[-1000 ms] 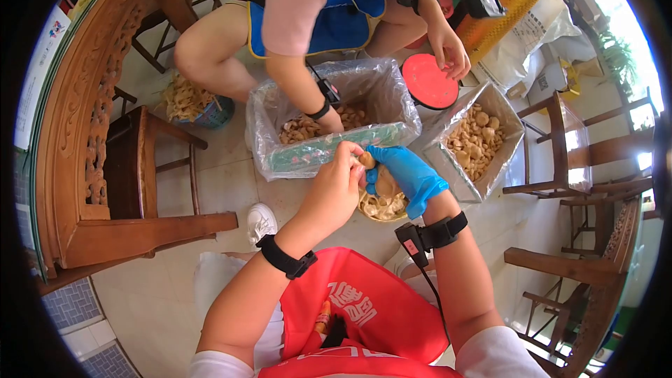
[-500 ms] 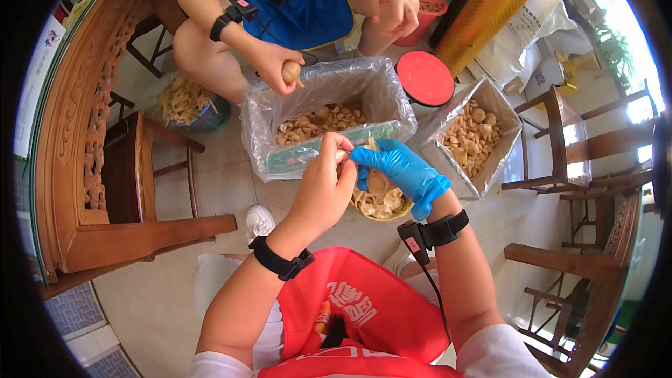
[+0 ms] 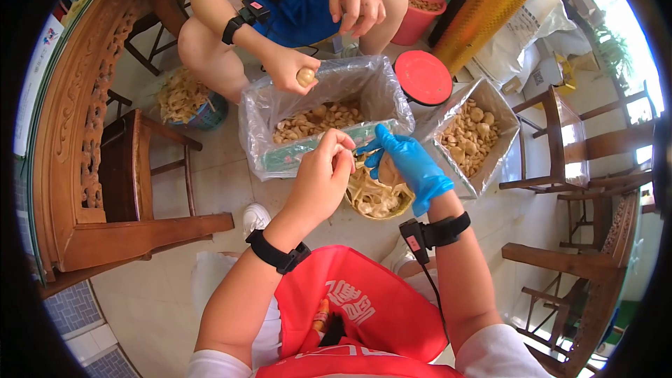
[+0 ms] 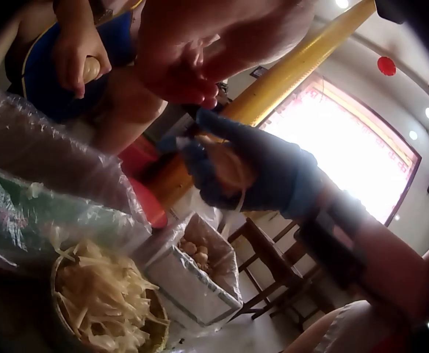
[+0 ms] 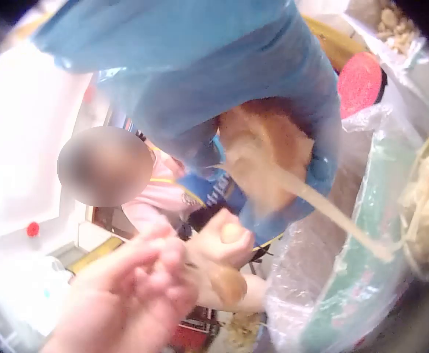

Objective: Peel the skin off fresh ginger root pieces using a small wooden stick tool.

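My bare left hand [image 3: 318,185] is raised with bent fingers, left of the gloved one; whether something small sits between its fingertips is unclear. In a blue glove, my right hand [image 3: 414,171] curls round a tan, bulb-like piece [image 5: 273,151], from which a pale strip hangs in the right wrist view. A small whitish bit shows at the glove's fingertips in the left wrist view. Beneath the hands stands a round basket [image 4: 59,301] of thin, pale peelings [image 3: 378,196]. The two hands are close together but apart.
Beyond the basket is a plastic-lined box [image 3: 273,157] with tan pieces; another lined box [image 3: 504,150] stands to its right. Opposite, a seated person grips a pale round piece [image 3: 305,76]. A red lid [image 3: 423,77], a peelings bucket [image 3: 204,113] and wooden chairs stand around.
My hands were together at the fingertips and have parted slightly; the gloved fingers have spread a little. The other person's hand has risen from the box with a round piece.
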Motion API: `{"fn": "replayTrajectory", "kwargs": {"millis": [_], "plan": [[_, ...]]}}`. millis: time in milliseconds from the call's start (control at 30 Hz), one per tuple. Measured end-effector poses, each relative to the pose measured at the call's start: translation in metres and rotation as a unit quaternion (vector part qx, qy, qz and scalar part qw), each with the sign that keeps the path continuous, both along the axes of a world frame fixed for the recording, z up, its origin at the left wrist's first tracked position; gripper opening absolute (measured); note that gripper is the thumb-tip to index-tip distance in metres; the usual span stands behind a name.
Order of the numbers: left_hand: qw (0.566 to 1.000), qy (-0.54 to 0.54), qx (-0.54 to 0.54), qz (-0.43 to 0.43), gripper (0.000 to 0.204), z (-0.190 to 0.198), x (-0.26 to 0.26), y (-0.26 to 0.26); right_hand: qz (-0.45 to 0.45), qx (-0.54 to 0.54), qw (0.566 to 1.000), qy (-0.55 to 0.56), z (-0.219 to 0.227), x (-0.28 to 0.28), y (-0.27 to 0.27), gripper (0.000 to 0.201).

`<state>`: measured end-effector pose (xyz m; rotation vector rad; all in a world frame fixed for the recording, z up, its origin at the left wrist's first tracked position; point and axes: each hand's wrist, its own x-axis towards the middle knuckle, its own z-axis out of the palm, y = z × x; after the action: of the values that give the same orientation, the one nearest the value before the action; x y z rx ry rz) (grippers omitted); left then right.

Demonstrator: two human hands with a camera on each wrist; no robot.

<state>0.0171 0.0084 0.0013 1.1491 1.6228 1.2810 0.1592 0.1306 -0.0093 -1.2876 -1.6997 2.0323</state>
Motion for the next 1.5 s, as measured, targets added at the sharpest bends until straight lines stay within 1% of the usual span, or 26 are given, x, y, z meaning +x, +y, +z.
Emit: {"fn": "replayTrajectory", "kwargs": {"millis": [67,133,167,267,300,333,400,533,600,633,700,833,900,933,967,1000,1033,1067,1100,1133,1167,1267,1367,1433,1467,1500], "plan": [[1.0,-0.008,0.01,-0.014,0.008,0.0,0.001,0.002,-0.009,-0.002,0.999,-0.036,0.001,-0.003,-0.003,0.049],[0.996,-0.083,0.016,-0.016,0.007,-0.001,-0.001,0.003,-0.045,0.034,0.995,-0.086,-0.01,-0.006,-0.003,0.055],[0.996,-0.083,0.016,-0.017,0.007,0.003,0.0,0.004,-0.078,-0.068,0.995,-0.017,-0.014,-0.009,-0.006,0.062],[0.986,-0.143,0.056,-0.059,0.007,0.012,0.004,0.004,-0.05,-0.136,0.989,0.009,-0.048,-0.006,-0.001,0.064],[0.986,-0.143,0.047,-0.068,0.007,0.011,0.005,0.004,-0.042,-0.179,0.983,0.024,-0.026,-0.009,-0.008,0.058],[0.986,-0.144,0.039,-0.075,0.007,0.011,0.006,0.004,-0.042,-0.179,0.983,0.024,-0.026,-0.009,-0.009,0.058],[0.985,-0.144,0.043,-0.082,0.007,0.01,0.008,0.004,0.046,-0.168,0.981,0.084,-0.025,-0.01,-0.01,0.044],[0.986,-0.136,0.046,-0.08,0.008,0.013,0.008,0.002,0.073,-0.084,0.994,0.024,-0.009,-0.007,-0.016,0.032],[0.988,-0.129,0.048,-0.076,0.008,0.012,0.007,0.002,0.101,-0.13,0.979,0.12,-0.006,-0.007,-0.019,0.022],[0.989,-0.122,0.051,-0.072,0.008,0.012,0.006,0.001,0.101,-0.13,0.979,0.12,-0.002,-0.007,-0.022,0.022],[0.989,-0.12,0.051,-0.075,0.008,0.012,0.004,0.001,0.064,-0.219,0.965,0.132,0.005,-0.009,-0.026,0.02],[0.991,-0.104,0.062,-0.062,0.01,0.016,0.002,0.0,0.038,-0.193,0.972,0.128,-0.003,-0.004,-0.013,0.021],[0.991,-0.1,0.06,-0.057,0.011,0.018,0.0,-0.001,-0.084,-0.092,0.992,0.037,0.004,-0.001,-0.008,0.021],[0.992,-0.097,0.059,-0.053,0.012,0.018,0.0,-0.001,-0.084,-0.092,0.992,0.036,-0.002,0.003,-0.001,0.021],[0.992,-0.097,0.059,-0.053,0.012,0.019,-0.001,-0.001,-0.154,0.0,0.988,-0.009,-0.012,0.007,0.009,0.019],[0.995,-0.081,0.045,-0.048,0.013,0.019,-0.001,-0.001,-0.222,0.093,0.969,-0.054,-0.013,0.01,0.014,0.017],[0.997,-0.066,0.03,-0.042,0.014,0.019,-0.001,-0.001,-0.222,0.093,0.969,-0.054,-0.012,0.016,0.017,0.017],[0.996,-0.067,0.031,-0.042,0.014,0.014,0.0,0.0,-0.253,0.075,0.964,0.028,-0.009,0.021,0.02,0.02],[0.999,-0.009,0.001,-0.051,0.017,0.004,0.003,0.001,-0.28,0.057,0.952,0.109,-0.004,0.024,0.022,0.023],[0.997,0.048,-0.028,-0.06,0.019,-0.008,0.006,0.003,-0.28,0.058,0.952,0.109,-0.001,0.024,0.021,0.023],[0.996,0.073,0.007,-0.053,0.024,-0.024,0.011,0.006,-0.285,0.041,0.946,0.149,0.001,0.025,0.021,0.022],[0.986,0.134,-0.035,-0.09,0.027,-0.032,0.028,0.013,-0.297,0.018,0.933,0.203,0.004,0.026,0.017,0.02],[0.982,0.17,0.022,-0.079,0.027,-0.031,0.041,0.022,-0.225,-0.124,0.931,0.261,-0.003,0.037,0.019,0.029],[0.963,0.248,0.088,-0.057,0.022,-0.031,0.044,0.03,-0.222,-0.102,0.936,0.252,0.005,0.036,0.016,0.029],[0.963,0.248,0.091,-0.06,0.022,-0.028,0.044,0.034,-0.216,-0.082,0.942,0.243,0.01,0.034,0.013,0.03],[0.973,0.225,0.04,-0.038,0.02,-0.02,0.044,0.037,-0.213,-0.083,0.946,0.229,0.018,0.032,0.01,0.029]]}}
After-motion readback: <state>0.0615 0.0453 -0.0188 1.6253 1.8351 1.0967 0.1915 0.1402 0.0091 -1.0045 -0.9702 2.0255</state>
